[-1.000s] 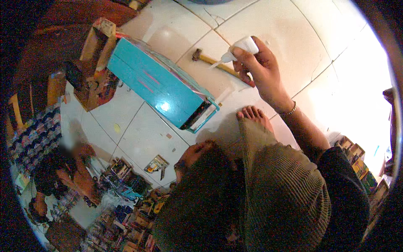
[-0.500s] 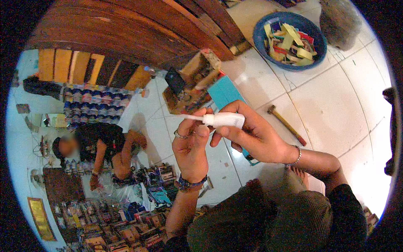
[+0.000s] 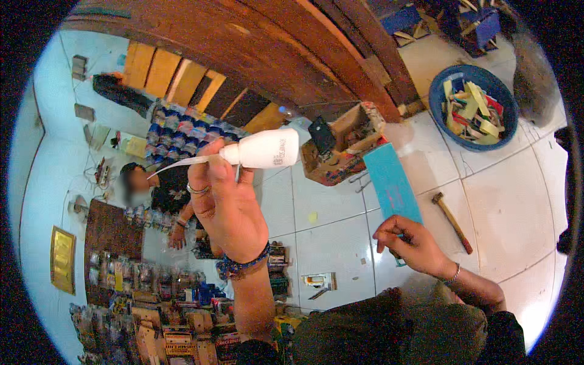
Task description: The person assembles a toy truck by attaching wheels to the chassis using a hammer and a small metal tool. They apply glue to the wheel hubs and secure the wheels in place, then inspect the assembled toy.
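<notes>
My left hand (image 3: 231,213) is raised and pinches a small white squeeze bottle (image 3: 271,149) by its neck. The bottle lies nearly level, its base to the right, and a long thin nozzle (image 3: 182,163) points left. Dark marks are printed on its side. Lower and to the right, my right hand (image 3: 417,246) has its fingers curled together near the end of a flat turquoise box (image 3: 392,185). Whether anything small sits in those fingers is hidden.
A hammer (image 3: 453,222) lies on the tiles, right of the turquoise box. Beyond stand an open cardboard box (image 3: 340,143) and a blue basin (image 3: 435,109) of scraps. Another person (image 3: 170,194) sits at left behind many packaged goods (image 3: 164,304). Wooden boards (image 3: 274,55) span the top.
My right hand has let go of the bottle and moved down to the right. My left hand keeps the bottle, now farther left. The view has shifted.
</notes>
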Motion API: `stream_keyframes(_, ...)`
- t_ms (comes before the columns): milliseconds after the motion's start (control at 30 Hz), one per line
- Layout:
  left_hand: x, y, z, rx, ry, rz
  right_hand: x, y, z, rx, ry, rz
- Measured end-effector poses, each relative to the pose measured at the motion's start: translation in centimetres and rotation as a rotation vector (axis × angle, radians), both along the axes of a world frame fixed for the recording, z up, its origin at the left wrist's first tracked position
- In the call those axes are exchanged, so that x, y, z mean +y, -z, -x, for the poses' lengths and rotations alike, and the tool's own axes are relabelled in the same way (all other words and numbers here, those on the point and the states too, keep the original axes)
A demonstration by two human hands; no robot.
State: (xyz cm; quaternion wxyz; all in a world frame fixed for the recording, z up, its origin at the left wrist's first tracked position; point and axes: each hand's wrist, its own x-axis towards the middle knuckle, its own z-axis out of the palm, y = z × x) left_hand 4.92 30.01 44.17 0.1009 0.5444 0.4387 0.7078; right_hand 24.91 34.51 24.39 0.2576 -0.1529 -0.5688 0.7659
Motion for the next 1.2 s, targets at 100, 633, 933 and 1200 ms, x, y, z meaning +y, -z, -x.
stream_keyframes(100, -1.1, -1.5, 0.2, 0.027, -0.059, -0.028, -1.3, 1.7, -0.1, 0.031, -0.05, 0.081)
stream_keyframes(633, 12.5, -9.9, -16.7, 0.234, 0.52, 0.01, 2.3, -1.6, -17.5, -0.185, -0.279, -0.084)
stream_keyframes(933, 13.5, -18.7, -31.0, 0.219, 1.101, -0.291, -7.0, -9.4, -19.0, -0.273, 0.613, -0.711)
stream_keyframes(1200, 13.0, -21.0, -34.2, 0.303, 1.2, -0.6, -6.2, -9.2, -18.7, -0.273, 0.581, -0.393)
